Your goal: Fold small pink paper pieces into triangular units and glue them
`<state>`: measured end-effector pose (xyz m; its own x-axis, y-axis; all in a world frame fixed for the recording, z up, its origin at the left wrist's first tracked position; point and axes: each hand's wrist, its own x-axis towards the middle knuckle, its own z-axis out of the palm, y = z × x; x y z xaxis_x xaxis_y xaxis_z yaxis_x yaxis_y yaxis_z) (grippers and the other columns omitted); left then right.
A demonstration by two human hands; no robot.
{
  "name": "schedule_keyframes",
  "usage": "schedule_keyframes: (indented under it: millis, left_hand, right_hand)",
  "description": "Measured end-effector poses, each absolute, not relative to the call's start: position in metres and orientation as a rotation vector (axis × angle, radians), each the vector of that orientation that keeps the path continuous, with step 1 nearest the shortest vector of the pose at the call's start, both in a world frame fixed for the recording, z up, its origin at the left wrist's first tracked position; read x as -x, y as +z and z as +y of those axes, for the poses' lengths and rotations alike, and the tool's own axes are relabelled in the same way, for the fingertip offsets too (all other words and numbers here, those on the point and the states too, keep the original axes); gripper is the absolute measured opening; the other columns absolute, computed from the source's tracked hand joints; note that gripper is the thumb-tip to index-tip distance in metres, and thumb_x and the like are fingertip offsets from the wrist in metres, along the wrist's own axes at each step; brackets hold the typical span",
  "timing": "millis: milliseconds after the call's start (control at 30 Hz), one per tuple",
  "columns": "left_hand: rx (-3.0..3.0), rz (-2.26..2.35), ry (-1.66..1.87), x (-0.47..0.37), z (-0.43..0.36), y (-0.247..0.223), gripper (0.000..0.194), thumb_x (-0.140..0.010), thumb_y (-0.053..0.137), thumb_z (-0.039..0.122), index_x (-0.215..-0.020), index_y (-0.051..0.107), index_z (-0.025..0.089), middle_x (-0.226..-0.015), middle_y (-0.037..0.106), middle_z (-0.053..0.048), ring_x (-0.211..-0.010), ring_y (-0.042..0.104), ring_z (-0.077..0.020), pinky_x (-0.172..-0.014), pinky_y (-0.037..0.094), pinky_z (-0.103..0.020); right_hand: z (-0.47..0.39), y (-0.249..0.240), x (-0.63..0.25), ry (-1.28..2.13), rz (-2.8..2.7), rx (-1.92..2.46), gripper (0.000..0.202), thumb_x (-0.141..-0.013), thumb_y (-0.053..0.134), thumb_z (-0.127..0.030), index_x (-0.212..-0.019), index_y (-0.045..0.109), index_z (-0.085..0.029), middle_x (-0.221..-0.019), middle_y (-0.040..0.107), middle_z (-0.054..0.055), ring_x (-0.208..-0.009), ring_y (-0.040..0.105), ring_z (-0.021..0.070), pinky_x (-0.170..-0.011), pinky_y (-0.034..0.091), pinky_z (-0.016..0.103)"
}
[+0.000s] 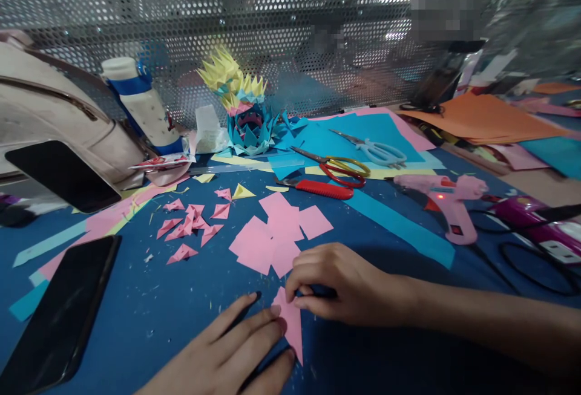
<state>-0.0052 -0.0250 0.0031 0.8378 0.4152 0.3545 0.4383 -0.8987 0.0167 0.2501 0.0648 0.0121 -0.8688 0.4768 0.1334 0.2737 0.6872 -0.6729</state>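
Under left fingers (pixel 263 317), right fingers (pixel 290 283); pink paper triangle (pixel 293 329)

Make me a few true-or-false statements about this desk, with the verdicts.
1. The left hand touches a pink sheet. True.
2. The right hand grips the glue gun. False: the glue gun is apart from the right hand, farther to the right.
3. The blue scissors lie at least partly on blue paper. True.
4. The small folded pieces are mostly green. False: the small folded pieces are mostly pink.
5. A red light shows on the glue gun. True.
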Motion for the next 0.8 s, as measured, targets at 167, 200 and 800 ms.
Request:
schedule_keyframes:
  millis: [167, 200, 800]
  left_hand:
    - [2.934, -0.671, -0.578, 0.004, -0.026, -0.001, 0.034, -0.11, 0.037, 0.019, -0.121, 0.069, 0.021, -0.122, 0.07, -0.003, -0.127, 0.057, -0.0179, -0.128, 0.009, -0.043]
    - [2.932, -0.676, -0.589, 0.003, -0.027, -0.002, 0.033, -0.11, 0.039, 0.019, -0.12, 0.07, 0.021, -0.122, 0.07, -0.003, -0.127, 0.056, -0.018, -0.128, 0.01, -0.043]
    - [2.895, -0.646, -0.557, -0.001, -0.022, -0.005, 0.018, -0.104, 0.057, 0.031, -0.117, 0.067, 0.023, -0.134, 0.065, -0.004, -0.124, 0.057, -0.0219, -0.127, 0.007, -0.047]
  right_hand:
    - [0.061, 0.015, -0.249, 1.035, -2.574, 0.719, 0.015, -0.087, 0.062, -0.008, -0.096, 0.071, -0.018, -0.081, 0.067, -0.002, -0.074, 0.061, 0.0104, -0.07, 0.04, 0.02]
    - [0.06, 0.016, -0.249, 1.05, -2.57, 0.736, 0.015, -0.088, 0.062, -0.008, -0.094, 0.07, -0.018, -0.082, 0.069, -0.002, -0.075, 0.062, 0.0106, -0.071, 0.04, 0.02]
    - [0.066, 0.016, -0.25, 1.034, -2.663, 0.561, 0.018, -0.097, 0.056, -0.021, -0.082, 0.066, -0.018, -0.08, 0.068, -0.001, -0.075, 0.059, 0.0119, -0.072, 0.039, 0.023]
